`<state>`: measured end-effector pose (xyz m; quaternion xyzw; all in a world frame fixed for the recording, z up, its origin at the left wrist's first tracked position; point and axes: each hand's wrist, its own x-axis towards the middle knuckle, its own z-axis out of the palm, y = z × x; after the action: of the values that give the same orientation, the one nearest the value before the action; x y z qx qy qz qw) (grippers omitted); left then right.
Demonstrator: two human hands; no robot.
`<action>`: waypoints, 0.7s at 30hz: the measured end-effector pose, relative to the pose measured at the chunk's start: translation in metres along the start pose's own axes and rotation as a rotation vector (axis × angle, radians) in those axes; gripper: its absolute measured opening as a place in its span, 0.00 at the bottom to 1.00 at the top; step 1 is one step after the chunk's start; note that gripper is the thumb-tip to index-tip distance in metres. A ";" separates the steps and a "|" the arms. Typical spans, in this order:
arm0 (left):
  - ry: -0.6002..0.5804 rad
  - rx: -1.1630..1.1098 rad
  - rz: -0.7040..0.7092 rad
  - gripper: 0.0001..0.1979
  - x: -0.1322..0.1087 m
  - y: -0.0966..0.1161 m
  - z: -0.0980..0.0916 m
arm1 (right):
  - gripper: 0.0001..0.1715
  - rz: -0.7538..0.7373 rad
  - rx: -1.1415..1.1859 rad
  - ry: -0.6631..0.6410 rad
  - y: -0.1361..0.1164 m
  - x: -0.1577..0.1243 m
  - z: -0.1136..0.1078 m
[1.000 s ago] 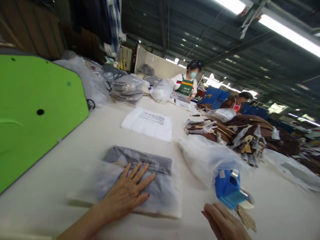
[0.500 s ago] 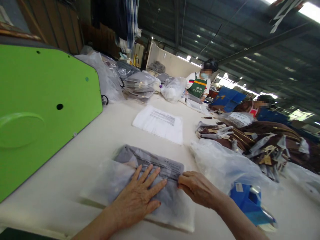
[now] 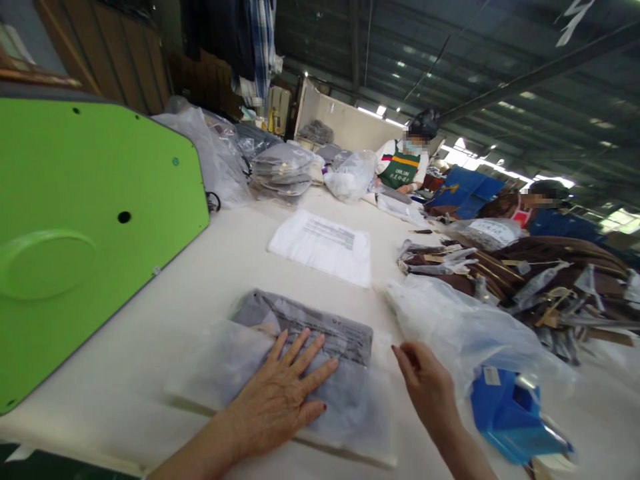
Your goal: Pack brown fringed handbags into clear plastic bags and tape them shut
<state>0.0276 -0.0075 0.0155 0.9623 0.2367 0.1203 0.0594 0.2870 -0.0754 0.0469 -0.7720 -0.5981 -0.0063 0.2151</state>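
Observation:
A frosted plastic bag [image 3: 345, 423] lies flat on the table in front of me, with grey folded cloth showing through it. Dark printed lines run along the upper part of the package. Spread flat across its middle, my left hand [image 3: 287, 390] presses it down with fingers apart. My right hand [image 3: 427, 383] is just off the package's right side, fingers curled together in a pinch. Whatever sits between those fingertips, if anything, is too small to make out. Beyond the package lies a white printed plastic bag [image 3: 320, 247].
A green machine panel [image 3: 100, 267] stands at left. To the right are a blue tape dispenser [image 3: 515, 413], a loose clear plastic bag [image 3: 460, 327] and a heap of brown garments [image 3: 565, 267]. Stacked grey packages [image 3: 283, 170] sit at the back. A co-worker [image 3: 403, 163] stands across the table.
My right hand has left the package's right edge and moved a little to the right, still pinched. The left hand stays flat on the package.

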 end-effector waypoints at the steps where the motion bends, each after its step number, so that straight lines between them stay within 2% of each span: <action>1: -0.001 -0.002 0.002 0.29 0.000 0.000 0.000 | 0.13 -0.069 0.013 0.133 -0.008 -0.014 0.001; 2: -0.003 -0.002 0.001 0.29 0.001 0.000 0.001 | 0.13 -0.188 0.000 0.232 -0.017 -0.028 0.005; 4: -0.006 0.005 -0.006 0.29 0.002 0.000 0.001 | 0.20 -0.426 -0.130 0.265 -0.034 -0.051 0.019; 6: -0.014 0.016 -0.012 0.30 0.004 0.002 -0.001 | 0.27 -0.572 -0.275 0.275 -0.044 -0.065 0.038; 10: -0.051 0.031 0.026 0.34 0.002 -0.004 -0.019 | 0.36 -0.625 -0.376 0.336 -0.043 -0.070 0.069; 12: 0.017 0.093 0.005 0.34 -0.007 -0.016 -0.033 | 0.38 -0.634 -0.379 0.342 -0.038 -0.068 0.074; 14: 0.151 0.182 -0.109 0.32 -0.022 -0.032 -0.045 | 0.38 -0.627 -0.383 0.345 -0.035 -0.067 0.073; 16: 0.261 0.199 -0.316 0.31 -0.041 -0.050 -0.052 | 0.37 -0.609 -0.397 0.357 -0.036 -0.069 0.070; 19: 0.306 0.023 -0.692 0.31 -0.064 -0.078 -0.045 | 0.37 -0.569 -0.410 0.382 -0.042 -0.073 0.065; 21: 0.260 -0.141 -0.877 0.27 -0.071 -0.095 -0.030 | 0.37 -0.540 -0.373 0.417 -0.047 -0.073 0.066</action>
<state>-0.0829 0.0443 0.0141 0.7419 0.6180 0.2192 0.1400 0.2067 -0.1116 -0.0172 -0.5948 -0.7119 -0.3280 0.1787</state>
